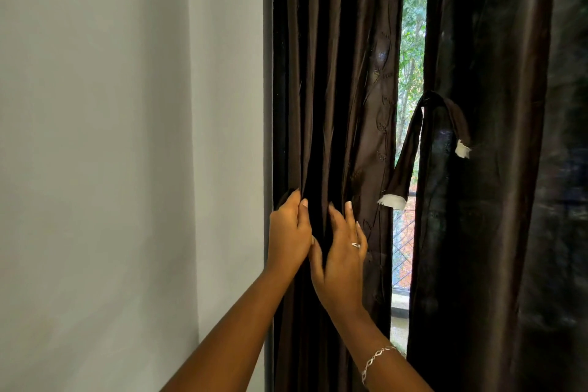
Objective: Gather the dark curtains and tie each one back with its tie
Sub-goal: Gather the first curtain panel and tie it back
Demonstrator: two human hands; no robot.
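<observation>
You are at the start: neither curtain is tied yet. Your left hand (288,227) pinches a fold at the wall-side edge of the left curtain (334,73), fingers curled on the fabric. Your right hand (342,251) lies just beside it at its 3 o'clock, thumb touching the left hand and fingers fairly straight against the pleats; I cannot tell whether it holds a fold. That curtain is only partly bunched. 1 tie (409,153) hangs loose at 2 o'clock from your hands, draped in the window gap (412,41) against the right curtain (483,200), which hangs ungathered at 3 o'clock. I can see no second tie. Left to do: finish gathering, wrap and fasten, then repeat.
</observation>
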